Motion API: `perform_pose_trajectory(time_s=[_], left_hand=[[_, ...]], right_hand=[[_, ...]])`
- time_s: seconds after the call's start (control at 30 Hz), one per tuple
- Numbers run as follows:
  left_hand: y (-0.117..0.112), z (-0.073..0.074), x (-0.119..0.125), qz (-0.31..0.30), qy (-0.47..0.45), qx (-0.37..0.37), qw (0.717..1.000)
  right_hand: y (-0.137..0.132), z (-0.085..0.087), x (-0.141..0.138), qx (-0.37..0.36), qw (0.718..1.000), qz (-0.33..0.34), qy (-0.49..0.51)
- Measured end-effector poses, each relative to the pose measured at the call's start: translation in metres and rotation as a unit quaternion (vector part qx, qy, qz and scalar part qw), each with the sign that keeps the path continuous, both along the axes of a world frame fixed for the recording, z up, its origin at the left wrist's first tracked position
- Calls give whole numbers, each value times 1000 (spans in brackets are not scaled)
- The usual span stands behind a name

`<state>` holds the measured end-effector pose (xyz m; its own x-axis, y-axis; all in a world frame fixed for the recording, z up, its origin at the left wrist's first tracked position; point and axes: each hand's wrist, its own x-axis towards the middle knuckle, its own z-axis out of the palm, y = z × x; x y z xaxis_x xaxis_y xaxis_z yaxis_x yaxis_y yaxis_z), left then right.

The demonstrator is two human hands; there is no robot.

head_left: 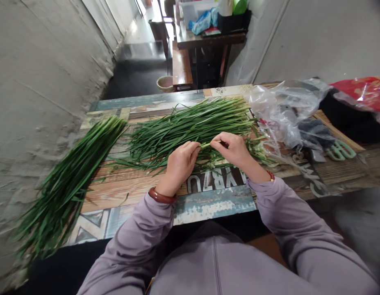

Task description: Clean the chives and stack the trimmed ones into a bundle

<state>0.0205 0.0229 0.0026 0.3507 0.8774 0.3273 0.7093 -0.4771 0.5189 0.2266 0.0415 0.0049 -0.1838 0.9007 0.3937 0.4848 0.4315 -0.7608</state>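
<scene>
1) Nearest: person's lilac sleeves (pixel 146 229) come in from both sides; brown bangle (pixel 162 196) on L wrist, red beaded bracelet (pixel 270 175) on R
2) Bench (pixel 214 207) w/ patchwork wood-look top, big lettering nr front edge
3) L side: bundle (pixel 76 176) of long green stalks lies diag. nr wall (pixel 45 78), pale ends at far end, leafy tips hanging past front edge
4) L hand (pixel 183 164), mid bench: fingers closed, pinching thin pale-green stalk (pixel 205 145)
5) R hand (pixel 229 148): fingers also closed, pinching same stalk a bit further R, so stalk spans gap btwn hands, just above nr side of heap
6) Loose trimmings (pixel 261 155) lie just R of R hand
7) Big heap (pixel 190 127) of green stalks right behind hands, pale ends to R
8) R of heap: clear plastic bag (pixel 285 110), dk grey cloth (pixel 315 131), scissors (pixel 340 150) w/ pale green handles; red bag (pixel 365 94) at far R
9) Beyond bench: bowl (pixel 165 84) beside wooden seat (pixel 181 63)
10) Furthest: 2nd bench (pixel 211 40) w/ blue packet (pixel 202 22) & blk tray (pixel 234 22)
</scene>
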Motion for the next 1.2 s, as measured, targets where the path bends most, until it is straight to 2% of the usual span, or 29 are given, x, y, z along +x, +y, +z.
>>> perform_pose_trajectory(time_s=[0.07,0.13,0.2,0.27,0.4,0.47,0.57,0.7,0.83,0.97,1.03,1.07,1.13,1.2], left_hand=[[1,-1,1,-16,-9,-14,1000],[2,-3,1,-57,-18,-43,997],[5,-4,1,-106,-22,-73,991],[7,-2,-1,-119,-27,-83,989],[11,5,-9,-4,-63,-46,997],[12,8,-11,35,-77,-35,996],[13,8,-12,19,-75,-59,995],[18,2,-13,5,-42,-87,995],[25,-3,-18,45,-30,-75,996],[28,-3,-21,52,-37,-62,996],[28,-1,-21,51,-39,-65,996],[27,0,-21,48,-40,-67,996],[26,1,-20,39,-46,-64,996],[24,3,-20,32,-61,-55,996]], right_hand=[[-1,0,-4,27,999,18,-13],[-1,0,-6,28,998,47,-11],[0,1,-3,6,995,94,-12],[2,2,4,-33,993,111,5],[9,5,20,-72,992,19,103],[10,3,22,-58,995,19,85],[8,-4,14,2,994,102,-49],[-1,-15,0,54,957,204,-200],[-9,-12,-5,46,918,329,-214],[-13,-2,-5,10,885,441,-147],[-11,2,-1,-15,903,417,-99],[-9,4,2,-25,926,368,-79],[-3,5,12,-30,974,218,-58],[5,4,21,-16,994,76,-73]])
